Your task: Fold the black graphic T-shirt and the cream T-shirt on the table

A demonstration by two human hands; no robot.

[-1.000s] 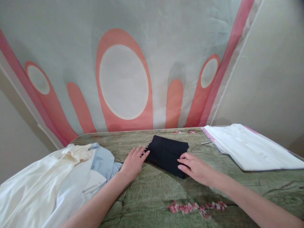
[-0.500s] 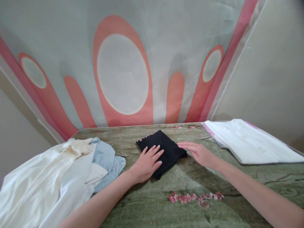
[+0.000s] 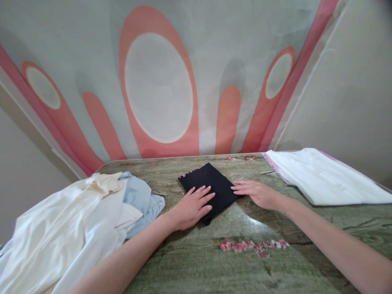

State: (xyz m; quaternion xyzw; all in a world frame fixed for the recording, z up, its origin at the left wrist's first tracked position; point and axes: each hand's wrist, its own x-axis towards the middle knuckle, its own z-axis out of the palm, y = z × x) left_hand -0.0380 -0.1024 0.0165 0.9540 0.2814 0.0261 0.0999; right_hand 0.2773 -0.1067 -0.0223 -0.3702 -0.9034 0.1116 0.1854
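Observation:
A black folded garment (image 3: 211, 181) with pink marks along its far left edge lies flat in the middle of the table. My left hand (image 3: 192, 208) rests palm down on its near left part, fingers spread. At the garment's right corner, my right hand (image 3: 255, 192) touches the edge with its fingers stretched out. Neither hand grips the cloth. Part of the garment is hidden under my left hand.
On the left, a loose heap of cream, white and light blue clothes (image 3: 67, 228) covers the table's side. A stack of folded clothes, white on top (image 3: 324, 179), lies at the right. The wood-patterned table (image 3: 183, 261) meets a patterned backdrop (image 3: 208, 49) at its far edge.
My right hand's fingers have come down onto the garment's right corner, which looks flatter. My left hand stays on the cloth. The whole view has tilted slightly.

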